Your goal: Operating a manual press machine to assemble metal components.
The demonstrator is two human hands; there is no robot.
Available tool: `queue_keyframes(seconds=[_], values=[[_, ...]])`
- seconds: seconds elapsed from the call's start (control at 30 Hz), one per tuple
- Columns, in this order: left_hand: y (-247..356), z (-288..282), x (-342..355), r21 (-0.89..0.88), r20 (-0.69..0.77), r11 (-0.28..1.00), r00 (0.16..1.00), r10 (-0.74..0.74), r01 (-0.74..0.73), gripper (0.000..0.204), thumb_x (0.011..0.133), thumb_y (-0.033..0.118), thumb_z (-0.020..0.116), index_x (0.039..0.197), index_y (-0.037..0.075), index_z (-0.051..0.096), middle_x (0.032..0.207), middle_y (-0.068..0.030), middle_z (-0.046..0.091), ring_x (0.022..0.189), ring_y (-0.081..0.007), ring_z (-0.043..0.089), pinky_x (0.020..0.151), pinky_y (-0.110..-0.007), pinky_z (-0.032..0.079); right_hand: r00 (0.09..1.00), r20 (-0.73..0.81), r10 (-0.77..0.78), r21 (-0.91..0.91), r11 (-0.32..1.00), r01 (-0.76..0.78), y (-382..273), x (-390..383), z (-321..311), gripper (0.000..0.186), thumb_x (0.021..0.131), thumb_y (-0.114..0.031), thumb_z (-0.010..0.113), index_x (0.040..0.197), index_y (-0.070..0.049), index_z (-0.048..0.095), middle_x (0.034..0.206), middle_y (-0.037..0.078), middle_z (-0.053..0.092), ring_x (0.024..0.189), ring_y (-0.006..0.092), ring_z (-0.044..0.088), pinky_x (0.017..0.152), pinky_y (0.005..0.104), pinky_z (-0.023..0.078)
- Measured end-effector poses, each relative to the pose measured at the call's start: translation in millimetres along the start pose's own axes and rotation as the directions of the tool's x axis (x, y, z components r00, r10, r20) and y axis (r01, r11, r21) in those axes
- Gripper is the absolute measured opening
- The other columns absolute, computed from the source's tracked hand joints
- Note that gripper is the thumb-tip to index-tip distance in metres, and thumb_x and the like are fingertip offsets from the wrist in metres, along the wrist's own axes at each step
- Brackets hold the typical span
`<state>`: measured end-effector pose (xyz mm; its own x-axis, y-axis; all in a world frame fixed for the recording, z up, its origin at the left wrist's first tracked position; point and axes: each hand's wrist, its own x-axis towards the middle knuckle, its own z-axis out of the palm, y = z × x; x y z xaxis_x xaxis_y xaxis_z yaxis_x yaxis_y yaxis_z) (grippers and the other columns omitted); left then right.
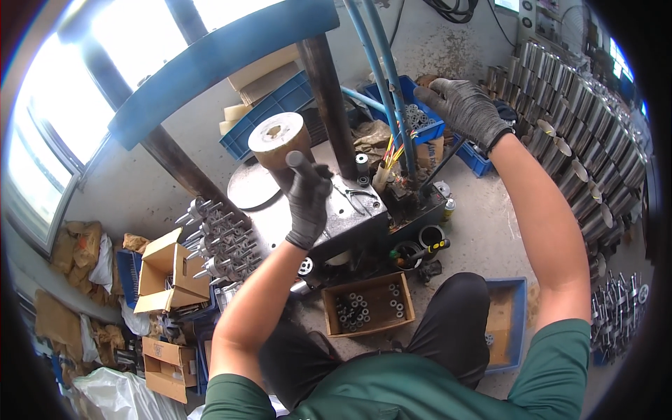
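Observation:
My left hand (pixel 309 206), in a dark work glove, is raised over the metal bed of a press (pixel 353 222). Its fingers look curled. A short dark cylindrical shape with a rounded grey end juts up from it; I cannot make out whether it is a part or a finger. Just behind stands a large round block (pixel 278 136) with a pale top and a hole. My right hand (pixel 470 112), in a grey glove, reaches out at the upper right, fingers stretched and apart, beside a blue bin of metal rings (pixel 420 119). A dark lever (pixel 444 162) slants up below that hand.
Blue press frame (pixel 231 56) and dark posts (pixel 329 105) rise ahead. Pliers (pixel 357 199) lie on the bed. A wooden box of small rings (pixel 367 308) sits before my knees. Shafted parts (pixel 220 241) stand left; stacked metal cylinders (pixel 567 126) right. Cartons (pixel 171 273) are at far left.

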<state>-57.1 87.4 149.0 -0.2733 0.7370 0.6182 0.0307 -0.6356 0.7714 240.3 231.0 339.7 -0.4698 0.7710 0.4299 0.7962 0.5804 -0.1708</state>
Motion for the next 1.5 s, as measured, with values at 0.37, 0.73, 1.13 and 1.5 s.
queue_keyframes(seconds=[0.37, 0.73, 1.13, 1.5], values=[[-65, 8, -104, -0.730, 0.002, 0.212, 0.312, -0.950, 0.649, 0.019, 0.095, 0.022, 0.057, 0.097, 0.003, 0.060, 0.078, -0.0075, 0.062, 0.062, -0.0257, 0.064, 0.061, -0.041, 0.062, 1.000, -0.025, -0.018, 0.043, 0.999, 0.019, 13, -37, 4, 0.061, 0.101, -0.055, 0.060, 0.116, 0.003, 0.073, 0.101, 0.025, 0.074, 0.099, 0.0366, 0.074, 0.090, 0.0447, 0.056], [-28, -10, -177, 0.460, 0.035, 0.635, 0.702, -0.711, 0.620, 0.022, 0.104, 0.023, 0.066, 0.115, 0.004, 0.067, 0.092, -0.0056, 0.065, 0.091, -0.0195, 0.067, 0.080, -0.035, 0.056, 0.993, -0.057, -0.101, 0.289, 0.951, 0.113, 25, -106, 12, 0.037, 0.094, -0.029, 0.073, 0.108, 0.005, 0.071, 0.089, 0.022, 0.073, 0.081, 0.0338, 0.073, 0.073, 0.0405, 0.055], [191, -166, -51, -0.020, -0.593, 0.906, 0.725, -0.351, 0.423, 0.015, 0.101, 0.015, 0.067, 0.112, 0.005, 0.063, 0.085, -0.0060, 0.072, 0.067, -0.0148, 0.069, 0.054, -0.025, 0.056, 0.999, 0.009, -0.040, 0.338, 0.941, 0.035, 4, -170, 14, 0.028, 0.091, -0.016, 0.074, 0.112, 0.004, 0.071, 0.086, 0.016, 0.072, 0.076, 0.0248, 0.070, 0.071, 0.0366, 0.055], [170, -244, -48, -0.352, -0.654, 0.818, 0.506, -0.563, 0.455, 0.028, 0.099, 0.011, 0.061, 0.124, -0.001, 0.058, 0.103, -0.0174, 0.072, 0.084, -0.0255, 0.072, 0.069, -0.032, 0.063, 0.993, 0.028, -0.116, 0.224, 0.969, 0.107, -6, -176, 17, 0.032, 0.090, -0.018, 0.076, 0.113, 0.003, 0.071, 0.091, 0.018, 0.073, 0.076, 0.0282, 0.072, 0.071, 0.0390, 0.056]])
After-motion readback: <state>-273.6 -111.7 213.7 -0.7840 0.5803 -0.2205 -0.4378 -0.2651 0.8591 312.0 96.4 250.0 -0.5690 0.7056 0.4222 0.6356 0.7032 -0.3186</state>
